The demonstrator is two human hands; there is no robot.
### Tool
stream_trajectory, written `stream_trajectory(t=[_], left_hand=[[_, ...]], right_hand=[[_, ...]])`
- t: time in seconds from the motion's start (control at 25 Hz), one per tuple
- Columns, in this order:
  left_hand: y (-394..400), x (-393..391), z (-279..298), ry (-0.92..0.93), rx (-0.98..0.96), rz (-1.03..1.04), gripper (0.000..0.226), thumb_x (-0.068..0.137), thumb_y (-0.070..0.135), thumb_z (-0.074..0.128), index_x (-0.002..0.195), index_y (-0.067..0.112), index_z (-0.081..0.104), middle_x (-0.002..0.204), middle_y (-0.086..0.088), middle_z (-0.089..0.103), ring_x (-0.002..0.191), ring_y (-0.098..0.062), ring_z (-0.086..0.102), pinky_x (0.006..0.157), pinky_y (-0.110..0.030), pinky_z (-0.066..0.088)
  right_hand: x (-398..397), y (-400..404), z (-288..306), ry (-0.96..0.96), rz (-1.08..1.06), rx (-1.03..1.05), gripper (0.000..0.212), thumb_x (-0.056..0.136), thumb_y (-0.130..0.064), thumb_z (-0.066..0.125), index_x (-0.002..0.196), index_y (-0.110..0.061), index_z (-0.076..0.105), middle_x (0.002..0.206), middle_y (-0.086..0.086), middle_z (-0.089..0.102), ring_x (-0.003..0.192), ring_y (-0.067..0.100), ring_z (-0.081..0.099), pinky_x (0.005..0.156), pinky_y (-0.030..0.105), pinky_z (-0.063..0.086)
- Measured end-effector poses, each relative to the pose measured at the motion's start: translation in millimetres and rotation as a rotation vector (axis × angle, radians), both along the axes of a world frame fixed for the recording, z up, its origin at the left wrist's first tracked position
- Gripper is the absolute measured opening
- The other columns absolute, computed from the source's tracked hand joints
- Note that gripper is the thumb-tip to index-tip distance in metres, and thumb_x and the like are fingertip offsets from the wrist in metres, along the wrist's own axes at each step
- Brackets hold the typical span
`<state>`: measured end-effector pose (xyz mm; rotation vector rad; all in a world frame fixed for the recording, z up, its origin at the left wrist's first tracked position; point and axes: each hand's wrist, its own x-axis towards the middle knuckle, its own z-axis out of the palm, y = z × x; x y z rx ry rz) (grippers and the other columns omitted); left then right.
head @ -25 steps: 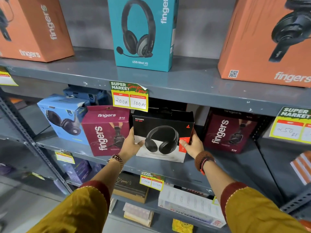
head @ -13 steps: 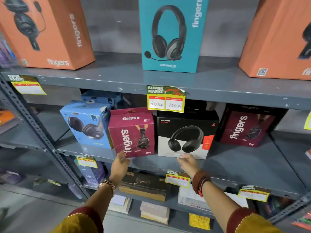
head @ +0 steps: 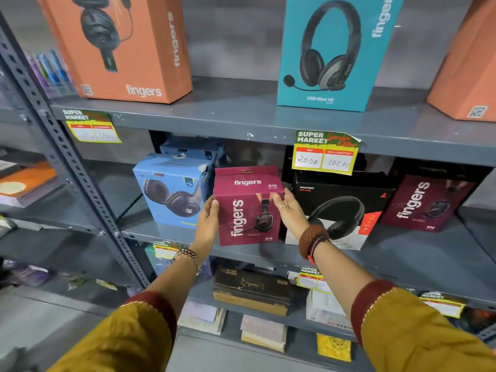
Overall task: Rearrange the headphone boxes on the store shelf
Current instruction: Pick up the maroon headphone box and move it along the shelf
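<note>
A maroon "fingers" headphone box (head: 247,208) stands on the middle shelf (head: 402,251). My left hand (head: 208,220) presses its left side and my right hand (head: 288,210) grips its right side. A light blue headphone box (head: 171,189) stands to its left, a black headphone box (head: 343,210) to its right, and a second maroon box (head: 426,202) further right. The top shelf holds an orange box (head: 126,47), a teal box (head: 335,49) and another orange box (head: 467,71).
A slotted grey upright (head: 72,162) stands at the left. Yellow price tags (head: 326,153) hang from the shelf edges. Another blue box (head: 193,150) sits behind the front one. The lower shelf holds a dark box (head: 249,289) and flat packs.
Both hands left the black box, dropped below the shelf edge, then moved left and closed on the sides of the maroon box. The view shifted left.
</note>
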<state>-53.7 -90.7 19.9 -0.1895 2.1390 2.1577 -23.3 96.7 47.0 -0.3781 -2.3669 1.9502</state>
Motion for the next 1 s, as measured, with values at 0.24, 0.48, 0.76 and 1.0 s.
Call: stream_trajectory(t=[0.24, 0.48, 0.76, 1.0], left_hand=[[-3.6, 20.6, 11.2, 0.019, 0.023, 0.061, 0.048, 0.100, 0.040, 0.031, 0.140, 0.017, 0.041, 0.128, 0.000, 0.052, 0.085, 0.005, 0.053, 0.058, -0.004, 0.043], [-10.9, 73.2, 26.3, 0.191, -0.031, 0.094, 0.053, 0.097, 0.054, 0.020, 0.135, 0.030, 0.049, 0.134, -0.001, 0.053, 0.121, -0.018, 0.050, 0.098, -0.032, 0.039], [47.0, 152.1, 25.0, 0.146, -0.116, 0.083, 0.077, 0.078, 0.081, 0.020, 0.134, 0.037, 0.050, 0.141, -0.001, 0.050, 0.130, -0.023, 0.047, 0.112, -0.050, 0.033], [148.7, 195.1, 20.5, 0.108, -0.120, -0.076, 0.079, 0.075, 0.082, 0.021, 0.125, 0.030, 0.054, 0.128, 0.003, 0.059, 0.117, -0.019, 0.056, 0.101, -0.041, 0.042]], right_hand=[[13.0, -3.7, 4.2, 0.048, 0.014, 0.025, 0.053, 0.098, -0.017, 0.037, 0.148, -0.019, 0.021, 0.155, 0.007, 0.027, 0.141, 0.022, 0.029, 0.113, 0.032, 0.025], [56.4, 15.9, 10.1, 0.129, 0.002, -0.064, 0.049, 0.095, -0.016, 0.043, 0.143, -0.027, 0.036, 0.153, 0.004, 0.034, 0.140, 0.017, 0.031, 0.117, 0.041, 0.026], [154.3, 75.4, 16.1, 0.133, 0.008, -0.164, 0.044, 0.097, -0.007, 0.037, 0.140, -0.013, 0.040, 0.134, -0.003, 0.047, 0.121, 0.015, 0.049, 0.098, 0.029, 0.042], [221.0, 173.9, 8.4, 0.143, -0.157, -0.110, 0.043, 0.095, -0.022, 0.046, 0.138, -0.019, 0.044, 0.144, 0.004, 0.047, 0.128, 0.019, 0.048, 0.107, 0.039, 0.041]])
